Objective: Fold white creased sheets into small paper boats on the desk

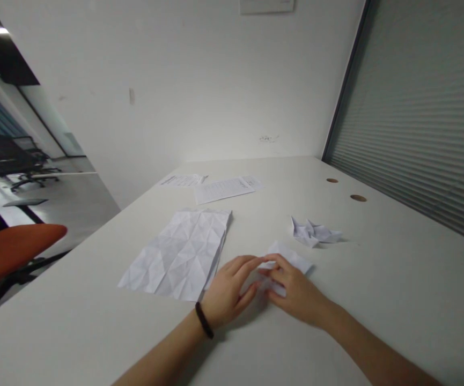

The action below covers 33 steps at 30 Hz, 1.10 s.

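Pressing a small folded paper point(292, 258) flat on the desk point(376, 300) with left hand point(226, 292) and right hand point(296, 292), fingers pinching its edge; could slip and fold crooked if pushed unevenly.

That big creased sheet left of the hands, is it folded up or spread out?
Spread out. The creased sheet lies flat on the table, with only fold lines crossing it.
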{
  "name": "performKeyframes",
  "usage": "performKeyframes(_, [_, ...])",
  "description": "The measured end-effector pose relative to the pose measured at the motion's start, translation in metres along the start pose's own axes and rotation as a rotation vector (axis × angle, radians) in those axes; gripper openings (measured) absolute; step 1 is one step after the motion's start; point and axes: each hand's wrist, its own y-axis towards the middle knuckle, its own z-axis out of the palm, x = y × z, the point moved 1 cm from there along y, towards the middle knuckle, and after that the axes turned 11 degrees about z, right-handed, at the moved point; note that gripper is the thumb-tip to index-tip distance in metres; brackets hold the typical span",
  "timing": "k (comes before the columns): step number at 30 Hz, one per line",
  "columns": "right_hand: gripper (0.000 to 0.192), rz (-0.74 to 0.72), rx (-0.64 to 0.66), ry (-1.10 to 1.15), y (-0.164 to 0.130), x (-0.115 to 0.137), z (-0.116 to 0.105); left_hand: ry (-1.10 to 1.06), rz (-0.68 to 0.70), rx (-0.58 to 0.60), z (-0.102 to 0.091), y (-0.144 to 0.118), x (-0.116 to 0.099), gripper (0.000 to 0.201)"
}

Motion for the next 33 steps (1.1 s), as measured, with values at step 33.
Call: performKeyframes(33, [0.017, 0.068, 0.162, 0.126, 0.006, -0.009, -0.014, 0.162, 0.118, 0.342, 0.009, -0.004, -0.006, 0.028])
